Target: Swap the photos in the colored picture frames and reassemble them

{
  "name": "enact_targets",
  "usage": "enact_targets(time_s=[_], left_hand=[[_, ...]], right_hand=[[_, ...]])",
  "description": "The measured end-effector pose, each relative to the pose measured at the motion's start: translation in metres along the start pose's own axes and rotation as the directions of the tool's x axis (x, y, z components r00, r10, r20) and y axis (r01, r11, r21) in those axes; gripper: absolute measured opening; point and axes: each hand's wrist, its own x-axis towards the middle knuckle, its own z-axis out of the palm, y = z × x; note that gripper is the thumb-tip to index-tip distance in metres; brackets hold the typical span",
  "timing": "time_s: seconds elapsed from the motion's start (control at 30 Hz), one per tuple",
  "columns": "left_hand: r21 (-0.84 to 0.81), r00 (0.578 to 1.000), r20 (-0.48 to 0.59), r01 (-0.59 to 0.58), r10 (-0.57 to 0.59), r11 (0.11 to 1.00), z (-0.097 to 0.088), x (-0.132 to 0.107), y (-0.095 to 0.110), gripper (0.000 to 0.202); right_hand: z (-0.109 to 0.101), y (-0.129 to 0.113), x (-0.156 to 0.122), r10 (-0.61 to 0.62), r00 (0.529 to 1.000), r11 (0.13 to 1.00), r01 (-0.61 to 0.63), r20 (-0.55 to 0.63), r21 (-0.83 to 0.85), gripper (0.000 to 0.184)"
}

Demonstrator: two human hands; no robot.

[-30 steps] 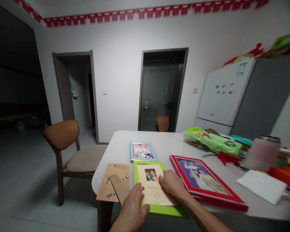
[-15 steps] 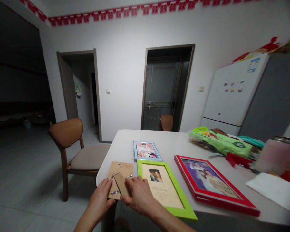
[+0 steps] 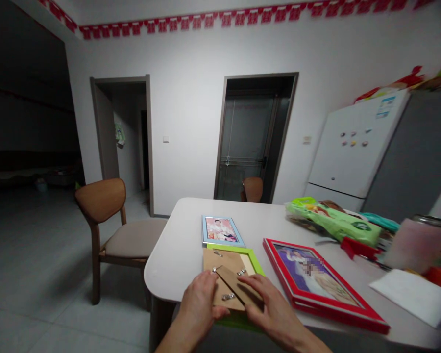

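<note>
Between my two hands is a brown frame backing board (image 3: 220, 287) with small metal clips and a raised flap, its stand. My left hand (image 3: 198, 301) grips the board's left edge, thumb at the near side. My right hand (image 3: 266, 301) holds the right edge, its fingers over the flap. Beneath the board lies a lime-green picture frame (image 3: 256, 262), mostly covered; its far right corner shows. Just beyond sits a light-blue picture frame (image 3: 222, 230) with a photo. To the right, a red picture frame (image 3: 327, 284) with a wedding photo rests on what looks like another red frame.
The white table (image 3: 180, 230) has a rounded left corner. A green packet (image 3: 334, 223), a pink jar (image 3: 417, 242) and white paper (image 3: 413, 294) lie on its right side. A wooden chair (image 3: 106, 215) stands left; a fridge (image 3: 356, 142) is at the back right.
Both hands have carried the backing board to the right, from beside the lime-green frame to over it. The board now hides most of that frame.
</note>
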Motion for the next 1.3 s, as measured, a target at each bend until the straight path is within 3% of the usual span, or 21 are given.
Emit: enact_targets(time_s=[0.2,0.53,0.63,0.8,1.07,1.3], left_hand=[[0.065,0.995,0.098,-0.035,0.029,0.997,0.019,0.011,0.018,0.050],[0.108,0.987,0.155,-0.049,0.032,0.993,0.018,0.010,0.021,0.014],[0.093,0.986,0.153,-0.081,0.066,0.992,0.019,0.005,0.019,0.020],[0.044,0.976,0.156,-0.161,0.153,0.986,0.022,-0.006,0.005,0.052],[0.068,0.969,0.105,-0.234,0.226,0.970,0.028,-0.007,-0.003,0.053],[0.091,0.978,0.091,-0.198,0.189,0.976,0.027,-0.007,-0.002,0.054]], right_hand=[[-0.001,0.033,-0.006,0.064,0.998,0.996,-0.065,-0.009,-0.059,0.046],[0.003,0.040,-0.013,0.055,0.998,0.988,-0.055,-0.006,-0.145,0.039],[0.008,0.039,-0.010,0.060,0.998,0.973,-0.064,-0.027,-0.223,0.037],[0.010,0.045,-0.002,0.051,0.998,0.960,-0.056,-0.025,-0.274,0.034],[0.006,0.052,0.025,0.114,0.993,0.866,-0.109,-0.020,-0.488,0.036],[0.008,0.055,0.022,0.091,0.996,0.909,-0.087,-0.009,-0.407,0.038]])
